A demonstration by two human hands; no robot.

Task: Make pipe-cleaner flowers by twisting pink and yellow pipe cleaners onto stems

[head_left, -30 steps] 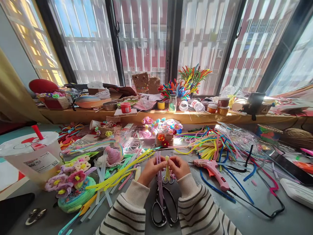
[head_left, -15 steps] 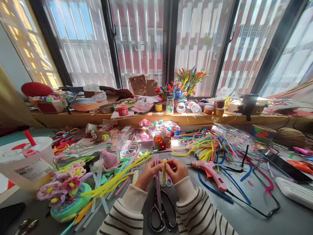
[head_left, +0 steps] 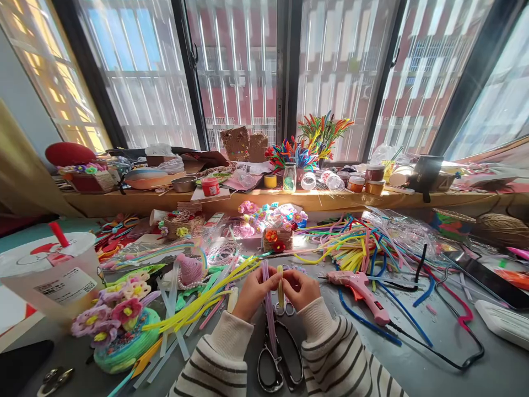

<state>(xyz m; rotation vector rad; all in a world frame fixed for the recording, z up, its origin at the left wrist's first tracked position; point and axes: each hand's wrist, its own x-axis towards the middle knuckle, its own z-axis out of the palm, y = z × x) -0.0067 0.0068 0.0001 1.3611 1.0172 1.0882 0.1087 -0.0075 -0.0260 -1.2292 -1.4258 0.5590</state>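
Observation:
Near the middle of the desk, my left hand (head_left: 253,291) and my right hand (head_left: 302,289) meet with fingertips pinched on a small bundle of yellow pipe cleaners (head_left: 281,295), folded at its top. Lilac pipe cleaners (head_left: 270,328) run lengthwise past my left fingers, showing above and below them; whether that hand also grips them I cannot tell. Beneath my hands lie black-handled scissors (head_left: 269,370), their blades mostly hidden. A smaller pair of scissors with pale ring handles (head_left: 285,310) is partly covered behind the yellow bundle.
A pink glue gun (head_left: 363,295) with a black cord lies to the right. Long yellow pipe cleaners (head_left: 198,300) spread at left, beside a flower-topped green piece (head_left: 128,342) and a drink cup (head_left: 53,275). A loose pile of pipe cleaners (head_left: 359,248) covers the back right.
The whole view has shifted slightly. Between my fingers, the yellow bundle's top looks narrower and turned a little; both hands keep their pinch on it.

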